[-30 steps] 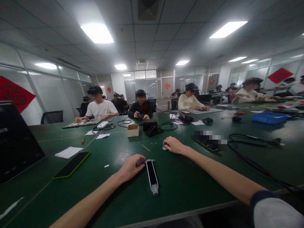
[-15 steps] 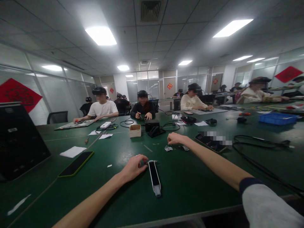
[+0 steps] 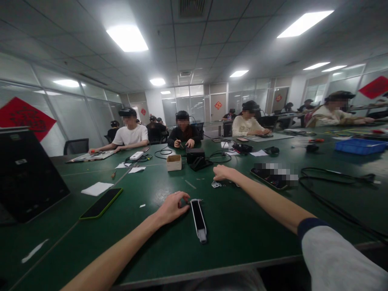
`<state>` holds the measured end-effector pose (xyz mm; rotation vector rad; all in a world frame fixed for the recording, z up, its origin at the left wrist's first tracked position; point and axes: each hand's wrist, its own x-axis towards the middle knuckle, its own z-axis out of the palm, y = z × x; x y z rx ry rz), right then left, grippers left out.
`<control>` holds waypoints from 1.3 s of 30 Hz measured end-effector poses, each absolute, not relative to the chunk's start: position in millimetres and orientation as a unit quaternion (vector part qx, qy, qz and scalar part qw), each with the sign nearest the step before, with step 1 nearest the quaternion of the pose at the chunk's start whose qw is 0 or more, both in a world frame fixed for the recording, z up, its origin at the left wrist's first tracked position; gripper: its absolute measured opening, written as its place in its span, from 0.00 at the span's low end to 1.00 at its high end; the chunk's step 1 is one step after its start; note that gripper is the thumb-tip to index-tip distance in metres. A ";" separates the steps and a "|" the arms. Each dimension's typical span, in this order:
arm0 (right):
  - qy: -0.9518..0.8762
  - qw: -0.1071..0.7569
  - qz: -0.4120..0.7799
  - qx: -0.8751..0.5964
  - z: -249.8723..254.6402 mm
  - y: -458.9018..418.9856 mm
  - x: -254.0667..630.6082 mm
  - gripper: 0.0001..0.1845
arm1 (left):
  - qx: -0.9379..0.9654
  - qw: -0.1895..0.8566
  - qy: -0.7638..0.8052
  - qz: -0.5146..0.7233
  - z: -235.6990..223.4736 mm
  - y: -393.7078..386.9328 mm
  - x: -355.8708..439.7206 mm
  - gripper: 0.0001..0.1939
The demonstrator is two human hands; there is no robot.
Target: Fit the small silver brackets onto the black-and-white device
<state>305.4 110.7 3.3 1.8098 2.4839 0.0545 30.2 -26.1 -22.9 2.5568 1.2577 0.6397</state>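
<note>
A slim, elongated device (image 3: 198, 216) with a dark face, pale rim and grey end lies on the green table. Just left of its far end, my left hand (image 3: 173, 208) rests with thumb and fingers curved apart; its fingertips come close to the device, and whether they touch it I cannot tell. Farther off, my right hand (image 3: 223, 173) is lowered above some small silvery metal pieces (image 3: 216, 184). Its fingers are curled together and their tips are hidden, so anything pinched there cannot be made out. More small pieces lie partly behind the right wrist.
On the left are a green-edged phone (image 3: 101, 203), white paper (image 3: 97, 188) and a black computer case (image 3: 32, 173). Ahead stand a small open box (image 3: 173, 163) and a black stand (image 3: 198, 159). Rightward are another phone (image 3: 268, 178), black cables (image 3: 327, 202) and a blue tray (image 3: 360, 146). Several people sit beyond.
The view has tilted down slightly. My left fingers have loosened from the device's far end and spread a little. My right hand stays over the metal pieces.
</note>
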 end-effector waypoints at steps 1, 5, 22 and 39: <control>0.809 0.032 0.023 0.587 3.4 109.5 305.8 0.21 | 0.871 0.111 0.426 0.219 -22.9 -26.0 29.6 0.14; 0.813 0.009 0.046 0.580 7.1 101.7 306.4 0.17 | 0.870 0.097 0.427 0.229 -22.1 -26.3 27.4 0.15; 0.860 -0.281 -0.329 0.272 18.4 5.1 222.1 0.13 | 0.809 0.008 0.401 0.431 -13.2 -34.6 31.0 0.05; 0.901 -0.298 -0.059 0.310 -14.0 -6.6 264.0 0.06 | 0.897 0.049 0.381 0.217 -13.0 -22.6 13.9 0.09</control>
